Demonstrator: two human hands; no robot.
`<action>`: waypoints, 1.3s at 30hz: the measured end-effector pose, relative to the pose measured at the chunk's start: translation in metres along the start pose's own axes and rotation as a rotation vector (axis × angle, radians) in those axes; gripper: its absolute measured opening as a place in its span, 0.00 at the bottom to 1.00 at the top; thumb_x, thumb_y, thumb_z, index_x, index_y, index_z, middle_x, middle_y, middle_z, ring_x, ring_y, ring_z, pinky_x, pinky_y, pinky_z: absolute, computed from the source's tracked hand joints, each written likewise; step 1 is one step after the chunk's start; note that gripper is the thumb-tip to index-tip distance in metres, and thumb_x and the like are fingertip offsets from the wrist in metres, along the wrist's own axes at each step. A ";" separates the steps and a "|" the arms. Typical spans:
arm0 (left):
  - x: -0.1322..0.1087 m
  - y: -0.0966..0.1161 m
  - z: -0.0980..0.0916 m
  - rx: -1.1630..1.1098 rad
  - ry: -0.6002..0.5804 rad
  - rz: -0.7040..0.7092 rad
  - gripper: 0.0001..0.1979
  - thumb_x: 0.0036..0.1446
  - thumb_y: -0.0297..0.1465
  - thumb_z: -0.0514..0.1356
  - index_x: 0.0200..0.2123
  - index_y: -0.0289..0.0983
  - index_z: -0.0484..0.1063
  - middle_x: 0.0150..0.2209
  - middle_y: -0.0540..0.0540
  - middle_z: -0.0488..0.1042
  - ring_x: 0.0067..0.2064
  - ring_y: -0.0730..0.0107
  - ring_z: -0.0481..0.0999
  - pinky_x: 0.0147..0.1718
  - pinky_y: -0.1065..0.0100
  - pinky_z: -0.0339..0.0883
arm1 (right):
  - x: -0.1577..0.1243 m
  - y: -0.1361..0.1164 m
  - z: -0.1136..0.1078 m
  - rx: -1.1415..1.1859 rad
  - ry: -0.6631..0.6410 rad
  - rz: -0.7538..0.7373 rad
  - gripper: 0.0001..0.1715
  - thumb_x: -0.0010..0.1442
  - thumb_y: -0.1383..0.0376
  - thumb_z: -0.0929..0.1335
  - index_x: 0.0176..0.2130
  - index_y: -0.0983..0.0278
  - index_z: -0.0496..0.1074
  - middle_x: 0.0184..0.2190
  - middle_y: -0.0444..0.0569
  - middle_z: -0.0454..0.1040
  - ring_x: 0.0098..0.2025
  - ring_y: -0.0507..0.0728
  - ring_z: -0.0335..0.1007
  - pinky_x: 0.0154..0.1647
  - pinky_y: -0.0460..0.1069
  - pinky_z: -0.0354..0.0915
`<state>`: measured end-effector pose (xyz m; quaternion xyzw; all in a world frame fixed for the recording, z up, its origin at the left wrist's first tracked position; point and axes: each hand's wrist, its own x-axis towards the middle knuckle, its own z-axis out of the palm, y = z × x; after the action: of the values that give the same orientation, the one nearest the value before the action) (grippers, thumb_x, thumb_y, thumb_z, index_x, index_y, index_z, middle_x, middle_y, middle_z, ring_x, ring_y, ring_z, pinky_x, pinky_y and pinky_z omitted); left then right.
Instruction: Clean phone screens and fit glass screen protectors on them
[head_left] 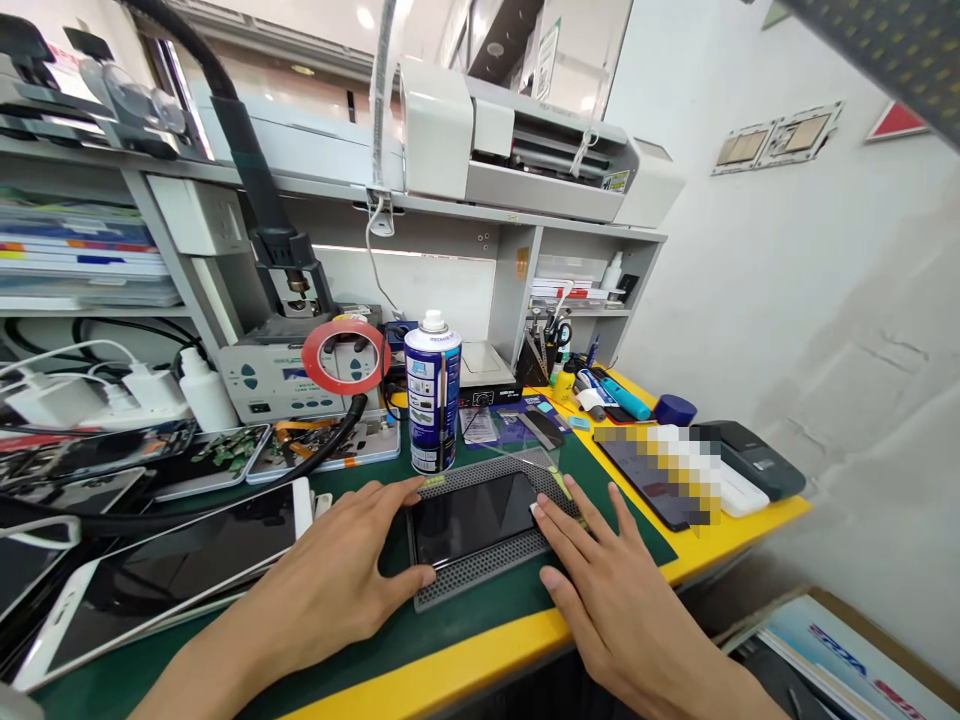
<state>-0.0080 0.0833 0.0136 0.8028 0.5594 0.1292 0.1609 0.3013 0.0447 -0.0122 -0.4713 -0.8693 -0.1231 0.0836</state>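
A smartphone (474,520) with a dark, glossy screen lies face up on a grey perforated pad (487,568) over the green mat. My left hand (341,555) grips the phone's left end, thumb at the near corner and forefinger at the far corner. Across the right end of the phone rest the fingertips of my right hand (600,565), its fingers stretched out and apart. A small white bit shows at those fingertips; what it is I cannot make out. Just behind the pad stands a blue and white spray can (433,395).
White-framed tablets (180,570) and opened devices crowd the left side. A red tape roll (346,357) leans against a control unit (262,385) at the back. Another dark phone (645,480) lies on the yellow table edge (720,535). Cardboard boxes stand below, right.
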 end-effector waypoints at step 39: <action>-0.001 -0.001 0.003 -0.001 0.023 0.024 0.36 0.58 0.54 0.58 0.65 0.48 0.59 0.59 0.44 0.71 0.60 0.47 0.69 0.56 0.50 0.65 | 0.038 -0.011 -0.012 0.306 -0.125 0.086 0.31 0.73 0.52 0.53 0.68 0.59 0.60 0.69 0.46 0.59 0.73 0.66 0.41 0.72 0.72 0.27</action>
<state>-0.0079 0.0824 0.0103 0.8079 0.5515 0.1406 0.1532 0.2718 0.0664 0.0074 -0.4966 -0.8604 0.0442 0.1052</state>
